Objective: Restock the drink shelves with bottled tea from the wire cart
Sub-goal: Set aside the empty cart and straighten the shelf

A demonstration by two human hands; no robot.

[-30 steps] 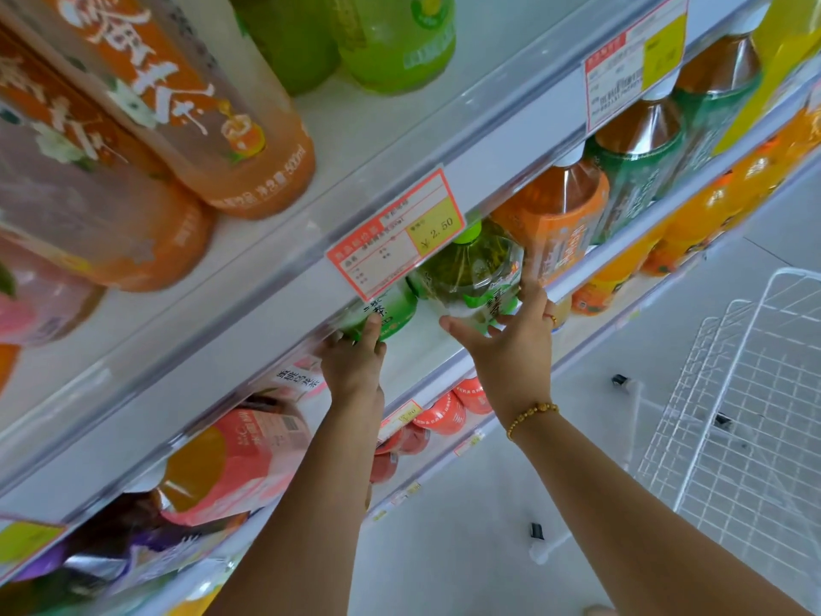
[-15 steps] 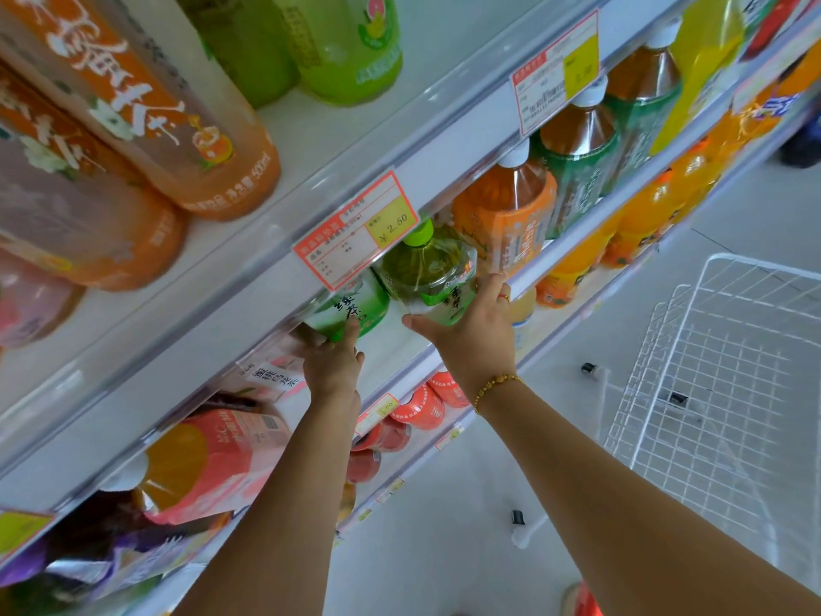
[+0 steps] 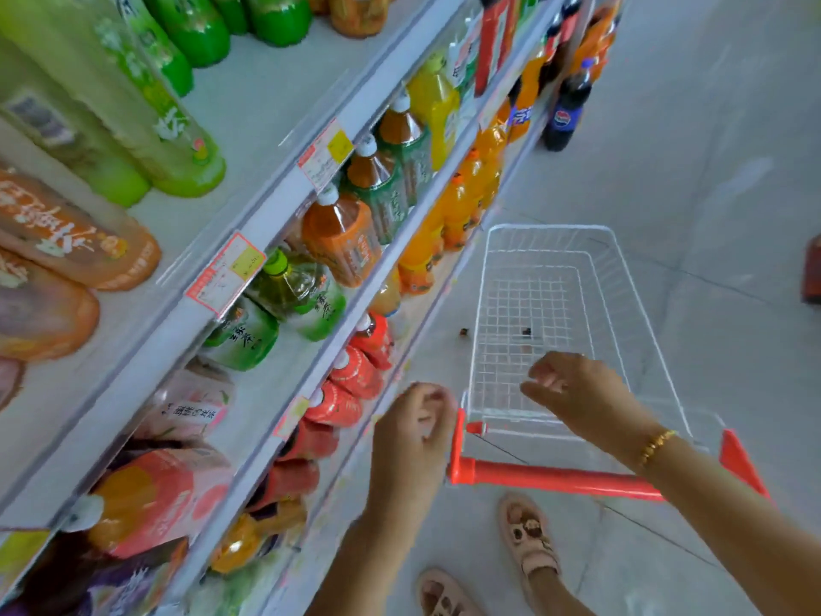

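Shelving: the white metal drink shelves (image 3: 275, 202) fill the left of the view, with bottles standing on every level.
Task item: a clear plastic tea bottle with a bright green cap (image 3: 295, 291) stands at the front edge of the middle shelf, partly behind a red-and-yellow paper price tag (image 3: 226, 271). A second tea bottle with a green label (image 3: 244, 337) stands just beside it on the left.
Axis and heading: we find the tea bottle base down on the board and cap up, its long axis square to the shelf. In this wide view it leans up and to the left. Its label faces the aisle.
Left hand: the left hand (image 3: 417, 424) is loosely curled and holds nothing, just beside the left end of the cart's red plastic handle (image 3: 555, 477).
Cart: the white wire cart (image 3: 551, 227) stands alongside the shelf front. The grey floor shows through its mesh.
Right hand: the right hand (image 3: 573, 393), a gold bead bracelet (image 3: 657, 446) on its wrist, hangs loosely curled over the basket's near rim and grips nothing. It is well apart from the left hand.
Step in hand: we judge this to fall between placements, the hands off the shelf and at the cart.
Next move: we can make out no tea bottle in the basket. The next move calls either for a reach to fresh stock or for both hands closing on the handle.
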